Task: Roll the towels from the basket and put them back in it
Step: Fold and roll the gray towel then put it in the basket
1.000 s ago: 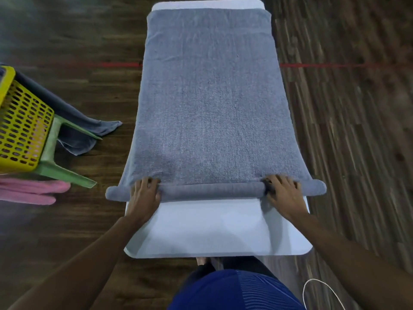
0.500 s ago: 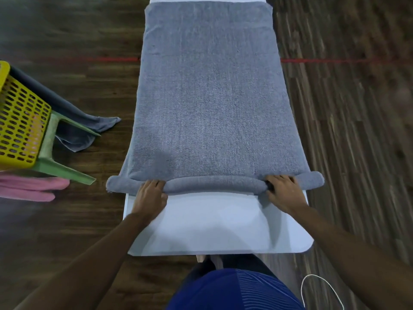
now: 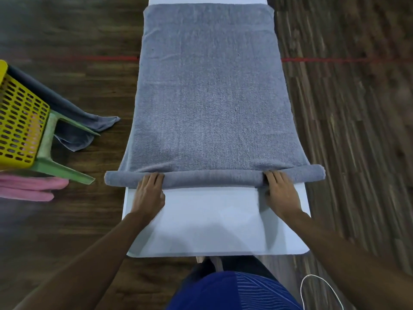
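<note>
lying lengthwise on the smooth white rectangular table point(image 3: 212, 227), the fluffy grey terry towel point(image 3: 207, 97) runs away from the person. its near end forms a tight roll point(image 3: 212, 178) set crosswise, overhanging both table sides. left hand point(image 3: 148, 195) and right hand point(image 3: 280, 193) press on it, fingers fairly straight, unclasped.

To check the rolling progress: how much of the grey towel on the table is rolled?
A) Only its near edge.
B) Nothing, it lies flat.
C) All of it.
A: the grey towel has a thin roll at its near edge, under the left hand and right hand; the rest lies flat.
</note>
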